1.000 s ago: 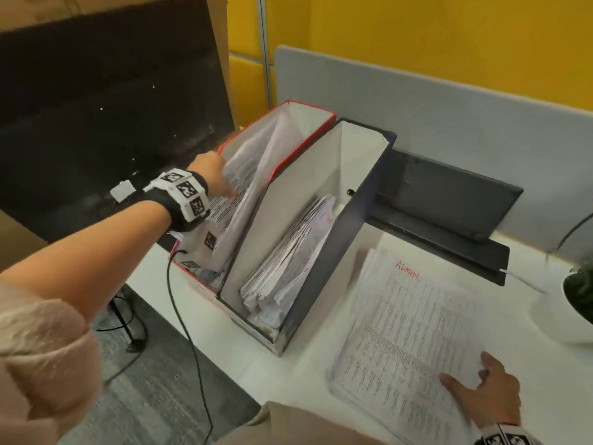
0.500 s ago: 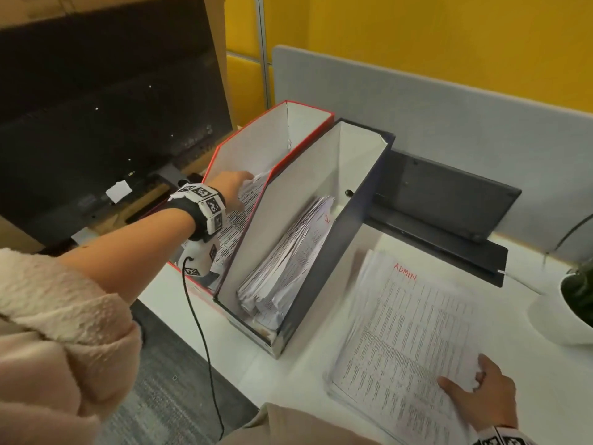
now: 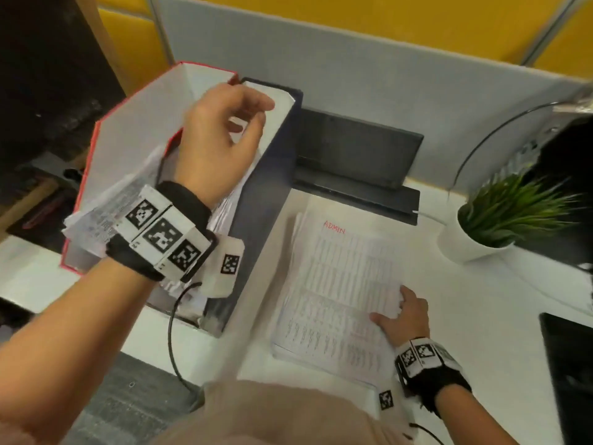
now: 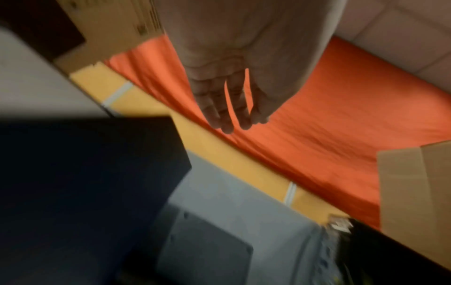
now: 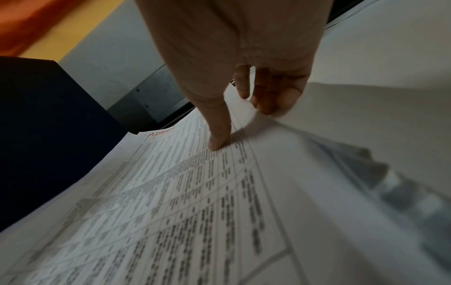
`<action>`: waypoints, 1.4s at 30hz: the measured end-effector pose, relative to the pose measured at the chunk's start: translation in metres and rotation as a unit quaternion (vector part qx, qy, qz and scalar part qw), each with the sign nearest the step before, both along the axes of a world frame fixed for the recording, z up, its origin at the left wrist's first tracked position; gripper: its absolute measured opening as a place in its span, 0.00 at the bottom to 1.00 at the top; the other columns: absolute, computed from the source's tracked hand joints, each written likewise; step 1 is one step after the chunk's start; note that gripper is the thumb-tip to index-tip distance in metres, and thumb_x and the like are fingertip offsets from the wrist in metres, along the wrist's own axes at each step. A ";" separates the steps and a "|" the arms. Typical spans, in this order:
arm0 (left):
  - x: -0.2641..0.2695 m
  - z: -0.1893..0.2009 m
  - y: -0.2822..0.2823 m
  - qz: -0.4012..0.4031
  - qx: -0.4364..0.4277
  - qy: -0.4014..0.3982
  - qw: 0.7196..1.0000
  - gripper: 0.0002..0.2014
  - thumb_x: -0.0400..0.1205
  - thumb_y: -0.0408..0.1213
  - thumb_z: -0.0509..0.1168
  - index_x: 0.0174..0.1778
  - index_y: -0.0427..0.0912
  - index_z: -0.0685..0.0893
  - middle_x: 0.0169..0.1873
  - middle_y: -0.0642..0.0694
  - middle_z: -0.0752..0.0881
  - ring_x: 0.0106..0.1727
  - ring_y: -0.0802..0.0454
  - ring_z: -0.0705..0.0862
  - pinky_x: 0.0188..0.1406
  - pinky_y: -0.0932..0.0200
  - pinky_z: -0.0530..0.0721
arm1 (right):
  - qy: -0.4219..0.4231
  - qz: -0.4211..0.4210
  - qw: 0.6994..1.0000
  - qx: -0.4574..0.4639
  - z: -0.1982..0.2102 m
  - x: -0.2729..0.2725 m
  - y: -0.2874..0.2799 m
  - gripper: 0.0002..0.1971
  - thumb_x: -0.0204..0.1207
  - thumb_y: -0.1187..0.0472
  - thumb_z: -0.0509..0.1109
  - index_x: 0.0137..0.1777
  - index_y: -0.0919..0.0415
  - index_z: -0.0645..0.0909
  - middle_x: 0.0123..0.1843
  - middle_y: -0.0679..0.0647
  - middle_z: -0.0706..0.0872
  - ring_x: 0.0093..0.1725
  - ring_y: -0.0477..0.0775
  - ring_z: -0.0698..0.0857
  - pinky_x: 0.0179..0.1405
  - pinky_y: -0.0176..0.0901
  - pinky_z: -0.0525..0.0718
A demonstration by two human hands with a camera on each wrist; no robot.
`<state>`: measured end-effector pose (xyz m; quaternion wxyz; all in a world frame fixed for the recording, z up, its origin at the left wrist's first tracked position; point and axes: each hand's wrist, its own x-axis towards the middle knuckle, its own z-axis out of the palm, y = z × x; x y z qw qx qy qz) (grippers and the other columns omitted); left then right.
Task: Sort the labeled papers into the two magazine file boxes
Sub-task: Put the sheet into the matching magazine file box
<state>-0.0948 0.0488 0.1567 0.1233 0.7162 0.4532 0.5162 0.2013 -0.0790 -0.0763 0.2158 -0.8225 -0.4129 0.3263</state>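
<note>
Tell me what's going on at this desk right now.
A person is sorting papers. Their left hand hangs empty over the red-edged cardboard file box and the dark blue cardboard file box, which both hold sheets. Their right hand is on the stack of printed papers on the white desk, thumb pressing the top sheet marked ADMIN, fingers curled at its lifted edge.

You're in an office, white desk (image 3: 481, 316), grey partition screen (image 3: 385, 75) behind it, magazine file boxes (image 3: 138, 123), printed papers (image 3: 337, 284), potted plant (image 3: 500, 216).
</note>
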 end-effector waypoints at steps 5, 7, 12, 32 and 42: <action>0.059 -0.078 -0.033 -0.081 -0.092 0.050 0.991 0.08 0.80 0.31 0.63 0.49 0.43 0.86 0.46 0.49 0.85 0.43 0.60 0.81 0.44 0.68 0.79 | -0.006 -0.002 1.000 -0.012 0.001 -0.002 -0.001 0.48 0.61 0.56 0.82 0.79 0.58 0.59 0.68 0.61 0.69 0.68 0.60 0.73 0.72 0.53 0.72; 0.070 -0.117 -0.039 -0.075 -0.195 0.104 0.972 0.09 0.81 0.32 0.63 0.52 0.45 0.86 0.47 0.50 0.85 0.43 0.58 0.81 0.47 0.62 0.82 | -0.013 0.002 1.000 -0.012 0.002 -0.001 -0.001 0.47 0.61 0.55 0.82 0.78 0.58 0.61 0.67 0.61 0.69 0.67 0.60 0.74 0.71 0.53 0.74; 0.071 -0.183 -0.039 -0.005 -0.403 0.210 0.891 0.14 0.81 0.36 0.62 0.62 0.40 0.82 0.55 0.39 0.86 0.53 0.42 0.85 0.55 0.48 0.84 | -0.022 0.011 0.999 -0.025 0.004 0.000 -0.002 0.45 0.62 0.53 0.81 0.77 0.57 0.62 0.66 0.60 0.69 0.67 0.61 0.74 0.70 0.57 0.75; 0.088 -0.188 -0.032 0.057 -0.456 0.218 0.861 0.19 0.80 0.37 0.67 0.23 0.38 0.73 0.22 0.46 0.73 0.24 0.50 0.74 0.25 0.62 0.72 | 0.010 0.003 1.000 -0.028 0.015 -0.003 -0.004 0.52 0.58 0.55 0.84 0.78 0.57 0.57 0.69 0.60 0.67 0.69 0.60 0.71 0.71 0.58 0.73; 0.077 -0.180 -0.046 -0.046 -0.351 -0.019 0.935 0.11 0.83 0.26 0.58 0.56 0.41 0.83 0.50 0.49 0.84 0.51 0.52 0.83 0.51 0.61 0.81 | 0.126 -0.097 0.986 0.053 0.034 -0.001 0.014 0.52 0.60 0.61 0.83 0.79 0.55 0.54 0.71 0.60 0.69 0.66 0.57 0.76 0.67 0.50 0.77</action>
